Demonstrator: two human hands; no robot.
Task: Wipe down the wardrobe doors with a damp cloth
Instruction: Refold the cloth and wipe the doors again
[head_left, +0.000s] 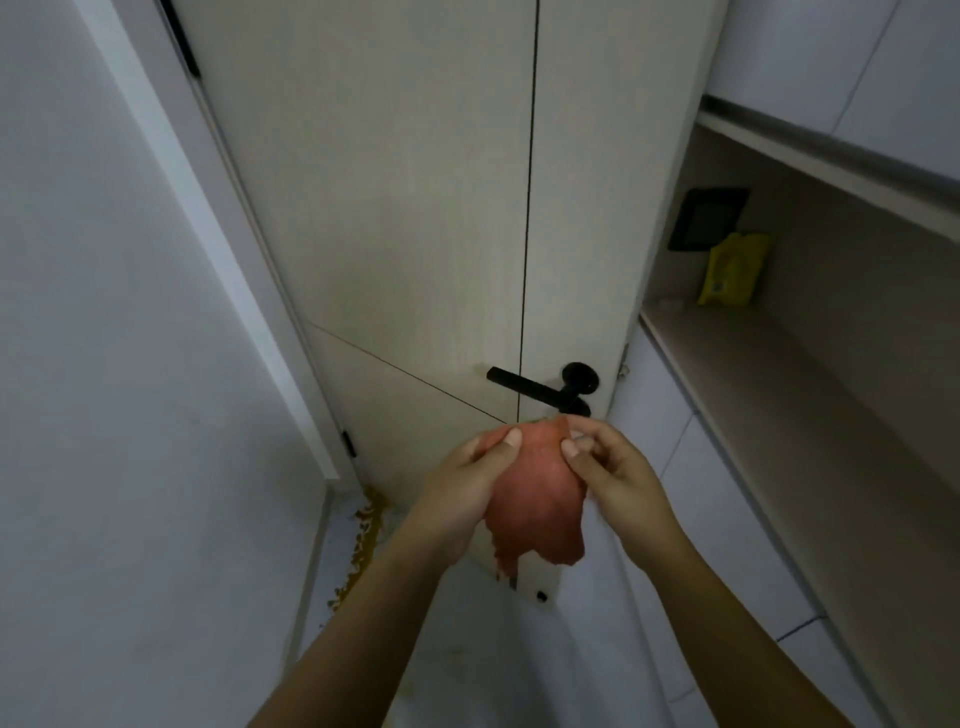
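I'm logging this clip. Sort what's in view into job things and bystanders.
Job: red cloth, gripped by left hand and right hand; pale door.

Bystanders: black door handle; yellow packet on the shelf; dark wall panel.

Both hands around red cloth

Head view: dim, flat indoor light with a cool grey cast; no lamp or window visible. Strong wide-angle distortion: door edges and the wall on the left lean and splay toward the frame borders. Corners darken slightly. Recessed shelf on the right sits in deeper shadow, detail there muddy. Soft shadow on the door panel above the black handle. Overall soft focus with compression smear; both hands and cloth slightly blurred. No glare.
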